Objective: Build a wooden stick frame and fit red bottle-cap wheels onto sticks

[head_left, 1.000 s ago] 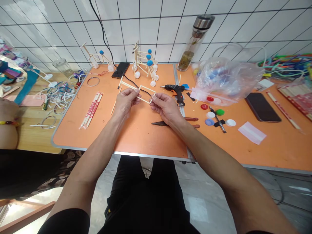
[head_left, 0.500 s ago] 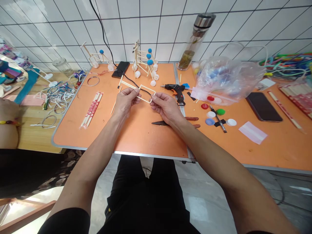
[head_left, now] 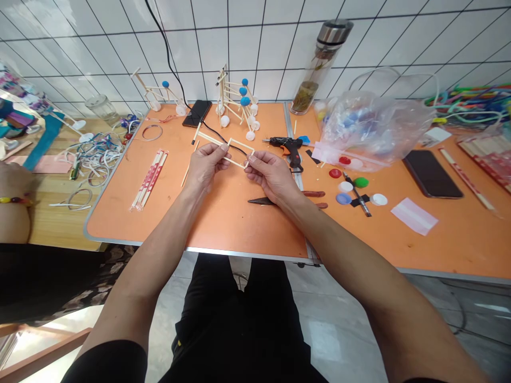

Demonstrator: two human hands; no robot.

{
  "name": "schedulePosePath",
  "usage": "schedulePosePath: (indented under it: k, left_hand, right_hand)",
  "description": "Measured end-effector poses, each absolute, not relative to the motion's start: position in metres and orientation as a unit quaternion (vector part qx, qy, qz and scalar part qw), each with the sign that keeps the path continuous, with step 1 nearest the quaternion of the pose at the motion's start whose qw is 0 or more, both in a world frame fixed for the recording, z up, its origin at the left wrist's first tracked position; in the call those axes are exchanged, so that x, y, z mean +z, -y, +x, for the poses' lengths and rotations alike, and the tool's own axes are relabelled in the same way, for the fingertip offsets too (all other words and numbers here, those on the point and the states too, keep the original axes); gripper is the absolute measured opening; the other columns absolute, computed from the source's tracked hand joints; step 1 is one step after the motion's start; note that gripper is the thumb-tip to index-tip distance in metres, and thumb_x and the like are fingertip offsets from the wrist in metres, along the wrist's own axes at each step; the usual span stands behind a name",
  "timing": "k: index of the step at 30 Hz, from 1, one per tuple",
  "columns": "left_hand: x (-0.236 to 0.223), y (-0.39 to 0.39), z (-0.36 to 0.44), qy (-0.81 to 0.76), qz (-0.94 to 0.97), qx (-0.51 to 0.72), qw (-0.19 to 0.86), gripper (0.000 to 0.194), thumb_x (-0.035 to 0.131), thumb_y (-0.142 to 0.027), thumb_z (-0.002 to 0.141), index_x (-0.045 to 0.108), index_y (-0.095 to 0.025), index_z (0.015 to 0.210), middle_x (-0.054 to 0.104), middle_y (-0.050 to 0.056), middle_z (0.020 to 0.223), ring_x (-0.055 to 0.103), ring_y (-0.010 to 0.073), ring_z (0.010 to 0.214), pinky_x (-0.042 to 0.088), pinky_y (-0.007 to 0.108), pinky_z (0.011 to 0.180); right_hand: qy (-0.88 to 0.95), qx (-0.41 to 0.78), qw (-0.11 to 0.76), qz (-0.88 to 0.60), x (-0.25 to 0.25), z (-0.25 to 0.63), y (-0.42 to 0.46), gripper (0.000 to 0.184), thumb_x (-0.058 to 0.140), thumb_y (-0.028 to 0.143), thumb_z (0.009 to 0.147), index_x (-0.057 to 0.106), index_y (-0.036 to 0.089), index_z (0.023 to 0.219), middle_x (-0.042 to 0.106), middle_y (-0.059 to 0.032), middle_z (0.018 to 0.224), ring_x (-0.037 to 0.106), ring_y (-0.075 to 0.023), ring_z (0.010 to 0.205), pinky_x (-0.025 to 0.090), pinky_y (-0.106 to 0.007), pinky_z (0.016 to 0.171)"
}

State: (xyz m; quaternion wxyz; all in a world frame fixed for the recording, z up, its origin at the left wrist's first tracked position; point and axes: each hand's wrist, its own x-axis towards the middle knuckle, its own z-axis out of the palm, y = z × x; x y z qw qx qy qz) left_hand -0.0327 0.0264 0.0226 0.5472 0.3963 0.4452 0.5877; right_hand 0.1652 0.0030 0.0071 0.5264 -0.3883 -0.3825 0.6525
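Note:
Both hands hold up a small frame of thin wooden sticks [head_left: 241, 144] over the orange table [head_left: 223, 226]. My left hand [head_left: 205, 167] pinches its left part between thumb and fingers. At the frame's right corner, the thumb and fingertips of my right hand [head_left: 268, 173] are closed on a short stick. Pliers with reddish handles [head_left: 261, 201] lie partly under my right wrist. Just beyond that hand rests a black and orange glue gun [head_left: 289, 148]. A loose stick [head_left: 184, 171] lies left of my left hand.
Stick models with blue balls [head_left: 235, 101] stand by the tiled wall. Packed chopsticks [head_left: 149, 181] lie at left. To the right are bottle caps [head_left: 361, 183], a craft knife [head_left: 359, 197], a phone [head_left: 432, 174] and a plastic bag [head_left: 367, 125]. A glass flask [head_left: 315, 77] stands behind. Another person's arm [head_left: 14, 207] is at far left.

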Motion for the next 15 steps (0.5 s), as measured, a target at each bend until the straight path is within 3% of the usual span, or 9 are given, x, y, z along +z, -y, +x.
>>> schedulePosePath:
  k: [6, 15]
  left_hand:
    - [0.0240, -0.0252, -0.0322, -0.445, 0.394, 0.587, 0.550, 0.038, 0.107, -0.036, 0.086, 0.076, -0.019, 0.075, 0.078, -0.001, 0.073, 0.068, 0.0068, 0.058, 0.056, 0.018, 0.059]
    - [0.0233, -0.0253, -0.0317, -0.446, 0.392, 0.587, 0.550, 0.037, 0.105, -0.035, 0.089, 0.075, -0.019, 0.075, 0.077, -0.002, 0.073, 0.068, 0.0066, 0.059, 0.056, 0.018, 0.060]
  right_hand:
    - [0.369, 0.653, 0.538, -0.385, 0.0078, 0.1634, -0.0019, 0.072, 0.121, 0.070, 0.049, 0.082, 0.025, 0.090, 0.082, 0.0036, 0.091, 0.074, -0.0078, 0.080, 0.063, -0.014, 0.069]
    - [0.379, 0.647, 0.536, -0.389, 0.0051, 0.1637, -0.0033, 0.067, 0.119, 0.068, 0.058, 0.081, 0.026, 0.094, 0.082, 0.0031, 0.095, 0.074, -0.0090, 0.083, 0.063, -0.017, 0.072]
